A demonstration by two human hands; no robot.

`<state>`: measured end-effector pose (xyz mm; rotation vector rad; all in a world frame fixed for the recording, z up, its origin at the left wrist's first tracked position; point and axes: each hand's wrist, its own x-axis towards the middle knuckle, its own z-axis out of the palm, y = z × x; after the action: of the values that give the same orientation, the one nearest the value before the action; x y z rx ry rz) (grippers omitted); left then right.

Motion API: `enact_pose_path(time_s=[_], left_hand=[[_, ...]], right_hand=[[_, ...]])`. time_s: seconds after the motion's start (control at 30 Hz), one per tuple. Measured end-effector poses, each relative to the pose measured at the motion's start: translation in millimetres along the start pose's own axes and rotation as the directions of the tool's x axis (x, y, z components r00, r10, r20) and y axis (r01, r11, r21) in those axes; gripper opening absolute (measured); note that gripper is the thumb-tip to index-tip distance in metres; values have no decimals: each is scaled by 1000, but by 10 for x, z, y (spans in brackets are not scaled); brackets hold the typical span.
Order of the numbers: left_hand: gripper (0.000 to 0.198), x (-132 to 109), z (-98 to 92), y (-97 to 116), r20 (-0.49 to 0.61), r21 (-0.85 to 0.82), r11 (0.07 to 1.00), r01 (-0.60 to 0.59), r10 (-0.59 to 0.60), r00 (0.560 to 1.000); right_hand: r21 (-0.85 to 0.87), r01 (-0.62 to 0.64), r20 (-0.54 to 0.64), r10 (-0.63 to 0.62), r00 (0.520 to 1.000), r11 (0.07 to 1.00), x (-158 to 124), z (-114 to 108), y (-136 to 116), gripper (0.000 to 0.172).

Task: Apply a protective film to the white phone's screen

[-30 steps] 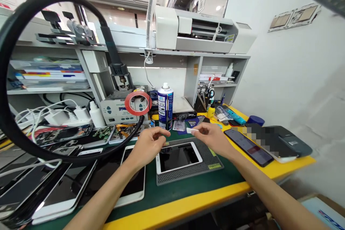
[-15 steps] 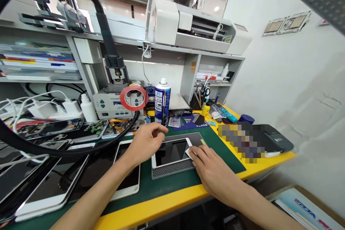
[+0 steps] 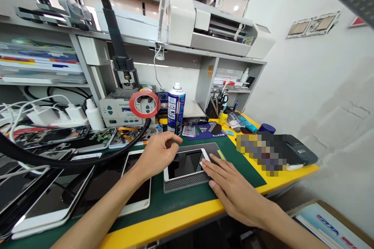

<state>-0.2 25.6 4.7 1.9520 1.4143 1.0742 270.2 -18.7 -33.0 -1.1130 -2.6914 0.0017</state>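
Viewing from my remote station through the head camera, I take the slim white-framed tablet with a glossy black screen (image 3: 187, 164) as the centre of the dial, 12 o'clock pointing away from the wearer. It lies screen up on a flat grey perforated rectangular pad (image 3: 191, 183), itself resting on a dark green work mat (image 3: 172, 204). The right hand (image 3: 232, 183), reaching in from 4 o'clock, is spread nearly flat, its leading fingertips laid over the tablet's 3 o'clock edge; a small white piece (image 3: 201, 162) shows just ahead of them, mostly hidden. The left hand (image 3: 160, 153) stands between 9 and 10 o'clock, half curled, thumb and forefinger parted with a vacant gap; I cannot tell whether it touches the tablet. A larger white-framed tablet with a black screen (image 3: 142, 190) lies at 8 o'clock, partly behind the left forearm. Near 12 o'clock stands an upright blue-and-white spray can with a white cap (image 3: 176, 109); between 10 and 11, a red-banded ring (image 3: 132, 105).
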Motion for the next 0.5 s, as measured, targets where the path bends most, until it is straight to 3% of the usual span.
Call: enact_pose_path(time_s=[0.23, 0.4, 0.5], left_hand=[[28, 7, -41, 25, 58, 108, 994, -3, -3, 998], [37, -10, -148, 41, 254, 290, 956, -53, -24, 967], [55, -52, -218, 32, 373, 346, 936, -57, -82, 924]], right_hand=[[61, -57, 61, 53, 997, 997, -36, 43, -16, 54], [38, -140, 108, 135, 985, 989, 42, 37, -21, 55], [37, -174, 128, 168, 977, 984, 114, 24, 14, 55]])
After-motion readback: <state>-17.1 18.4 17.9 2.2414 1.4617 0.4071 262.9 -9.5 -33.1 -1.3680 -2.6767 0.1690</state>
